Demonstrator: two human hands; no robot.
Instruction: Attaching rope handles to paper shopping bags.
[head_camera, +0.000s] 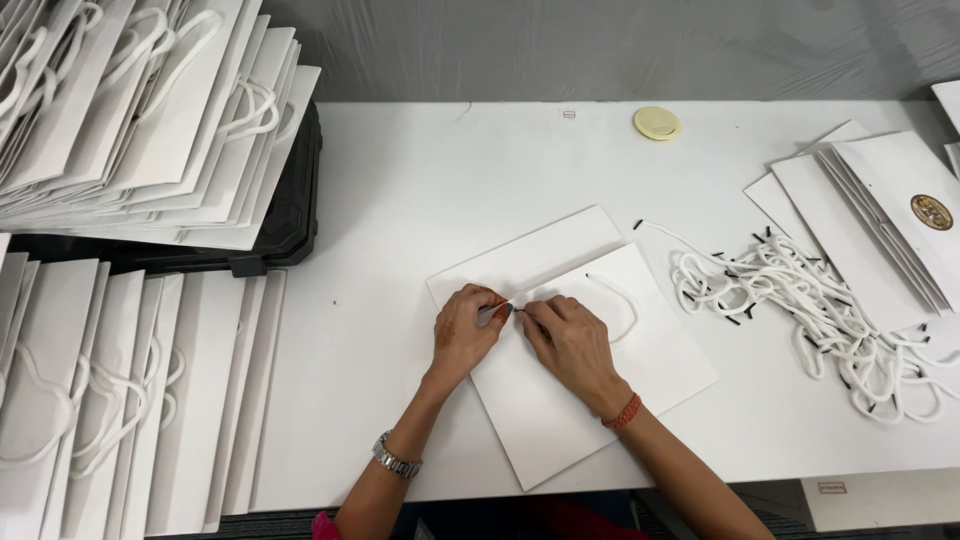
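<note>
Bare forearms, no sleeves; L wrist w/ silver metal watch (396, 460), R wrist w/ red braided band (622, 412).

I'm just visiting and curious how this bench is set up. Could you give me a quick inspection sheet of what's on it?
Surface: white table, mostly bare in the middle.
Job's things: flat white paper bag lying in front of the person; a white cord handle loops out of its top edge.
Clutter: pile of loose white cords with black tips on the right; round yellow disc at the back.
Hands: left hand and right hand both pinch at the bag's top edge, fingertips almost meeting.
Cables: nothing seen.
Surroundings: stacks of finished bags at left, unfinished bags at right, grey wall behind.
</note>
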